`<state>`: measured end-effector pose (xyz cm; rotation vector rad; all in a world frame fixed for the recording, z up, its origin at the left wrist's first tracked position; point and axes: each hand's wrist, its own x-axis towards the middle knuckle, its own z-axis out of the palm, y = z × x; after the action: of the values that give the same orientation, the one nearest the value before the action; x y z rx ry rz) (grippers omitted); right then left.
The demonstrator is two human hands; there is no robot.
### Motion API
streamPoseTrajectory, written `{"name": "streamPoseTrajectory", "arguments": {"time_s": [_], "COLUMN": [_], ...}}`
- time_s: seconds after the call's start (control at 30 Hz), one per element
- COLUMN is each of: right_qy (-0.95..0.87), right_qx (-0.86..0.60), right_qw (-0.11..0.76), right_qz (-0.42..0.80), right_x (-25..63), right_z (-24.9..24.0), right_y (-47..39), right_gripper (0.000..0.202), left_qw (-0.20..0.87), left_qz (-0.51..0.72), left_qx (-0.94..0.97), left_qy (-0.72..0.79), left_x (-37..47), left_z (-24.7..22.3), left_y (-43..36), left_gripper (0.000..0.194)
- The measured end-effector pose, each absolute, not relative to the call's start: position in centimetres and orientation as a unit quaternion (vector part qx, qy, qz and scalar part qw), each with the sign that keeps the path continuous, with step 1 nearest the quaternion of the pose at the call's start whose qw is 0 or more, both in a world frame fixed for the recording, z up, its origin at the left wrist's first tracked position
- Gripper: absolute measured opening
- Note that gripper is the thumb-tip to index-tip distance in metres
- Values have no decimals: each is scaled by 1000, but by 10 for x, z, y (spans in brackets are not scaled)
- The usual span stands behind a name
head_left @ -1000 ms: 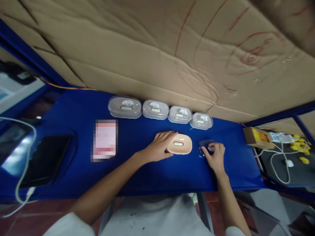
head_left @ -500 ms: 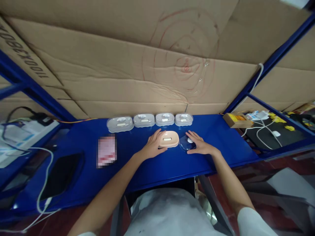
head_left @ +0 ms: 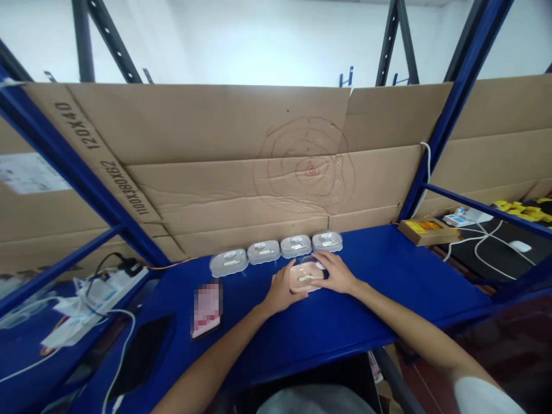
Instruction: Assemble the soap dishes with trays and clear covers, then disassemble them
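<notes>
A peach oval case (head_left: 296,283) with a small pale piece in its middle lies on the blue table. My left hand (head_left: 279,289) curves round its left side, thumb at the front edge and fingertips at the back. A clear lid (head_left: 307,261) is over the case, gripped by my right hand (head_left: 337,274) from the right, with fingers behind and thumb in front. Whether the lid is seated on the case or just above it, I cannot tell. Just behind my hands stands a row of several similar clear-lidded cases (head_left: 264,252).
A phone (head_left: 207,310) with a blurred screen lies left of my hands. Farther left are a black flat device (head_left: 142,356) and a white power strip (head_left: 99,313) with cables. A small cardboard box (head_left: 428,231) sits at the right. Behind the table (head_left: 379,270) rises a cardboard wall (head_left: 224,132).
My right hand has brought the clear lid from the table at the right onto or over the peach case. My left hand stays at the case. The head view has tilted up.
</notes>
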<state>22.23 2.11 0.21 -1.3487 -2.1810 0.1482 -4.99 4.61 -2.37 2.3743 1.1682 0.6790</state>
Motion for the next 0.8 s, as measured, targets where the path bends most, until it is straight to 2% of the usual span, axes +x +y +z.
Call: {"name": "streamPoseTrajectory", "arguments": {"time_s": [0.17, 0.37, 0.6, 0.8], "right_qy": [-834, -844, -837, -851], "right_qx": [-459, -434, -436, -430], "right_qw": [302, 305, 319, 293], "right_qz": [50, 82, 82, 71], "right_x": [182, 197, 201, 196], "right_z": [-20, -29, -24, -23], "right_y": [32, 22, 13, 12], "right_gripper": [98, 103, 57, 54], "left_qw": [218, 257, 247, 236], "left_qz": [262, 276, 272, 272], "left_qx": [839, 835, 844, 841], "left_qy": [424, 401, 390, 404], "left_x": [-47, -53, -53, -48], "left_z": [-35, -37, -27, -20], "left_y": [46, 40, 30, 27], "left_gripper": [121, 116, 98, 92]}}
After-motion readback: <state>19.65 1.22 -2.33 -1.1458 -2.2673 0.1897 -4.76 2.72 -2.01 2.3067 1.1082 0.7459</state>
